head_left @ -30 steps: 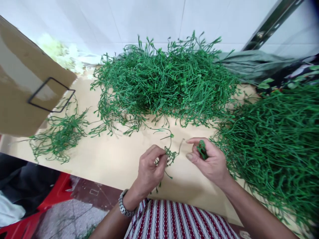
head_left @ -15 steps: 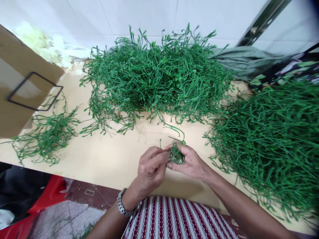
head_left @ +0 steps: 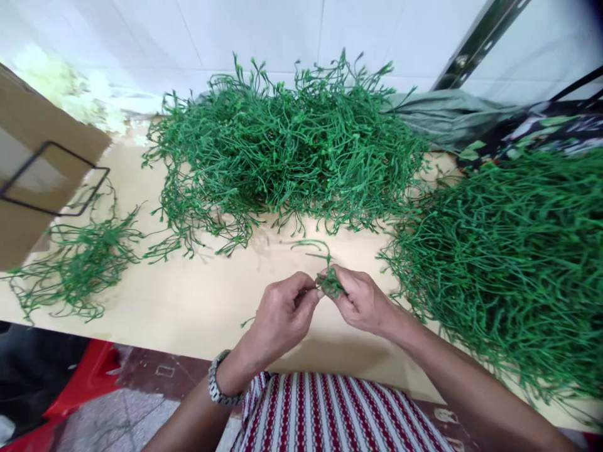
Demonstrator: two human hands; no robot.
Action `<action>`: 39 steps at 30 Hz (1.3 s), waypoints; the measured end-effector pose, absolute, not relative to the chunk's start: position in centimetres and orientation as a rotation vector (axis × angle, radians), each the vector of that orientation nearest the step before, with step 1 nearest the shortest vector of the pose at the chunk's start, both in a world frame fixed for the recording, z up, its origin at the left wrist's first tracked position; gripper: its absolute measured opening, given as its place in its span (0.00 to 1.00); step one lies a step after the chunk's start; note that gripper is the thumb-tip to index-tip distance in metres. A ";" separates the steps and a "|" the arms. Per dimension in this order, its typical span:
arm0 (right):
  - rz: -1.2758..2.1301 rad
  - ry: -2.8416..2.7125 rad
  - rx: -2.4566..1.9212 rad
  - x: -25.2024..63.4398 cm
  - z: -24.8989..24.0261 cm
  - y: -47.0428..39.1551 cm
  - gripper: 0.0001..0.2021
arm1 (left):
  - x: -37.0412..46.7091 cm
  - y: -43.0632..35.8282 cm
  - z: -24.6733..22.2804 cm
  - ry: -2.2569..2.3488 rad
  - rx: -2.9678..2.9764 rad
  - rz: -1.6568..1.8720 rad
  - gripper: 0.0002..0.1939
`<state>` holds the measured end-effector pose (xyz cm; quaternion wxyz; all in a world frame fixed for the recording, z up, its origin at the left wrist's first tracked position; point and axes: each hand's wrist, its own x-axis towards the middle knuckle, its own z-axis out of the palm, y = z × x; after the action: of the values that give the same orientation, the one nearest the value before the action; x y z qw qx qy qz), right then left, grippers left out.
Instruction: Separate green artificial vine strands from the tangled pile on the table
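Just above the table's near side, my right hand is closed around a small green piece of plastic greenery. Thin curved stems stick out from it toward the far side. My left hand, with a metal watch on its wrist, pinches a thin part at the piece's left edge, fingertips almost touching those of the right. Another stem tip shows beside the left hand. Exactly how the stems join is hidden by my fingers.
A long heap of green stems lies along the wall, a larger one at the right. A small bunch sits at left by a cardboard box with a black wire frame. A red stool stands below.
My left hand has turned and now pinches the piece's left edge, with a stem tip showing beside its wrist side. The right hand's fingers have closed further over the piece. The view has shifted slightly.
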<state>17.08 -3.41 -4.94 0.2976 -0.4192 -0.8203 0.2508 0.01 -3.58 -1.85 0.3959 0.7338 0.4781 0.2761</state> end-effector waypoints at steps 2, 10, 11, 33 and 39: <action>0.514 -2.310 -1.056 17.6 -4.8 -3.7 0.07 | -0.4 -3.7 -1.4 1.175 1.955 0.648 0.08; 0.377 -2.579 -0.782 18.4 -1.0 -6.5 0.09 | -2.5 -5.5 1.1 0.695 2.365 0.516 0.10; 0.379 -2.604 -0.770 18.5 -0.6 -6.7 0.09 | -2.7 -5.5 1.5 0.654 2.376 0.508 0.10; -0.355 -2.354 -1.215 17.7 -3.4 -4.0 0.08 | 2.3 -2.8 -1.5 0.915 0.578 0.714 0.11; -0.374 -2.335 -1.189 17.5 -4.1 -3.5 0.07 | 2.3 -2.4 -1.6 0.850 0.398 0.611 0.11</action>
<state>17.54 -3.52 -4.06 0.2449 -0.4354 -0.8554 -0.1370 2.25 -2.43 -1.63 0.8473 0.1887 0.4031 0.2898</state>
